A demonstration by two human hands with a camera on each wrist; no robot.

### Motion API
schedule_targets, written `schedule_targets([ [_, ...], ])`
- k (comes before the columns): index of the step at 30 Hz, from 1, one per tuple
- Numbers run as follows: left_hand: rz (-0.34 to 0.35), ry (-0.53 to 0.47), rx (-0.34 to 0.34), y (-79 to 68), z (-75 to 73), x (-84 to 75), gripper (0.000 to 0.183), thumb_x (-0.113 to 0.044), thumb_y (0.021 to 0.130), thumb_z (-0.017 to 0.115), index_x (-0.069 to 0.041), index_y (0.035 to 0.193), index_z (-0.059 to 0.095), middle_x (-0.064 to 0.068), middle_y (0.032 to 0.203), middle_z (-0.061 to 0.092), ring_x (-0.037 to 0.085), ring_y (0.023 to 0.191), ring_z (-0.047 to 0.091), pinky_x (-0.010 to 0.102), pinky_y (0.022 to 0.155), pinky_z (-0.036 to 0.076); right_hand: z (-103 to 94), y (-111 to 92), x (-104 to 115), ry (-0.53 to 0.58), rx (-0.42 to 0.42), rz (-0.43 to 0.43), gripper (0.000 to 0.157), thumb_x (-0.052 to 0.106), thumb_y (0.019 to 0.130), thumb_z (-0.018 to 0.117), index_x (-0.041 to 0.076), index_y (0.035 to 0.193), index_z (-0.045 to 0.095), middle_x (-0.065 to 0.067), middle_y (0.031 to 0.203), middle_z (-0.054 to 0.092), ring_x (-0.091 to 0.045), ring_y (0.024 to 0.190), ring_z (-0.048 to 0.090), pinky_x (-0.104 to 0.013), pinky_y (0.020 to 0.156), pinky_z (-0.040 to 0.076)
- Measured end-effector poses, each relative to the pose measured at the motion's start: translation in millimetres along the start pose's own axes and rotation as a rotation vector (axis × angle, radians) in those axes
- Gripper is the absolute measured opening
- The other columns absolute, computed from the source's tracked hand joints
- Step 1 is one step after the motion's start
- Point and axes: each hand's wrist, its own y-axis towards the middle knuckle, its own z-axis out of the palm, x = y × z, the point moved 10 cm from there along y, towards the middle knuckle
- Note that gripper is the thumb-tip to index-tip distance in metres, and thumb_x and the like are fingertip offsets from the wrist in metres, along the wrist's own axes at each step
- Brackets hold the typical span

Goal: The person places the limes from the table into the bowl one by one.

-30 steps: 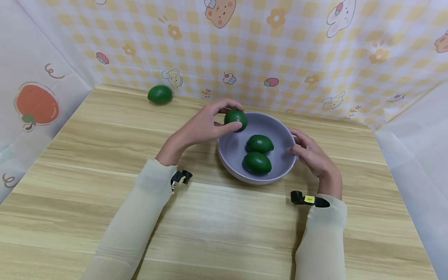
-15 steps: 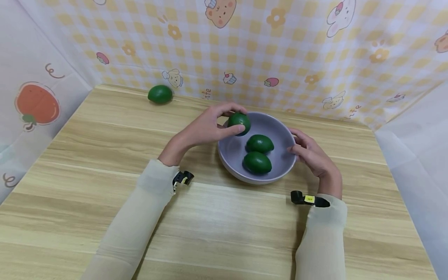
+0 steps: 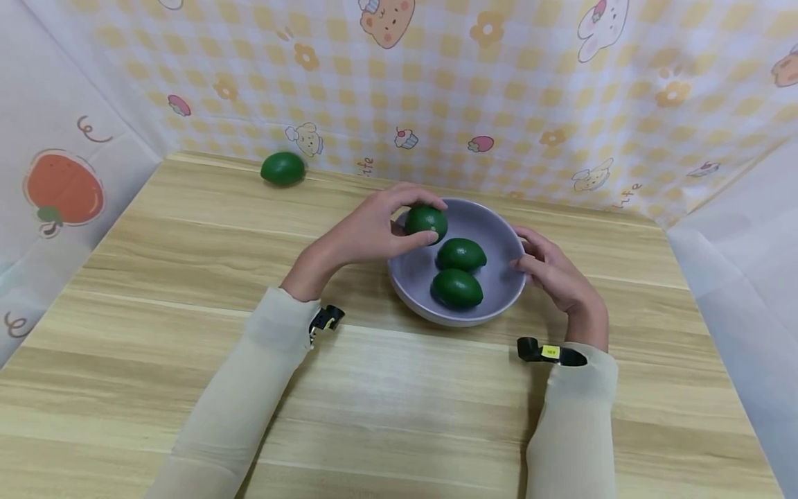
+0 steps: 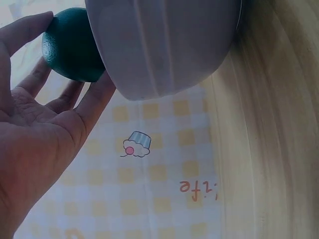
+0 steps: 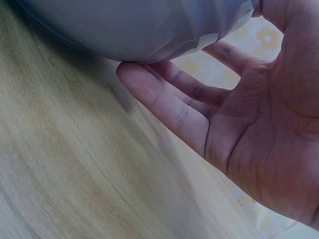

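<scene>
- Left hand (image 3: 377, 229) pinches a lime (image 3: 427, 220) over the bowl's (image 3: 495, 239) left side.
- Right hand (image 3: 557, 276) grips the bowl's right rim, thumb inside.
- Two limes (image 3: 458, 290) lie in the bowl.
- Far lime (image 3: 283, 168) rests on the table (image 3: 386, 402).

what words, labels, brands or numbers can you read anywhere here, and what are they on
"life": on the yellow-and-white checkered cloth, left of the cupcake print; upside down in the left wrist view.
"life": same cloth, farther right.
Yellow label on the right black wrist mount: too small to read.
Yellow patch on the left black wrist mount: too small to read.
No text shows on the limes or purple bowl.
</scene>
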Motion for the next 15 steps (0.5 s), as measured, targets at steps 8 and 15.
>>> schedule_targets([
  [8,0.028,0.098,0.01,0.3,4.6,-5.2,0.038,-0.022,0.095,0.079,-0.02,0.132,0.07,0.002,0.145,0.061,0.017,0.126,0.056,0.038,0.092,0.058,-0.4,0.2,-0.6,0.0,-0.003,0.002,0.061,0.007,0.101,0.052,0.02,0.16,0.045,-0.009,0.142,0.054,-0.015,0.112,0.063,-0.022,0.087,0.061],
  [15,-0.013,0.088,0.019,-0.6,5.8,-3.3,0.035,-0.019,0.097,0.076,-0.021,0.131,0.07,0.002,0.149,0.058,0.02,0.134,0.055,0.044,0.107,0.056,-0.9,0.4,-0.6,-0.004,-0.001,-0.003,0.06,0.007,0.101,0.052,0.02,0.159,0.045,-0.008,0.141,0.054,-0.015,0.111,0.063,-0.022,0.086,0.06],
])
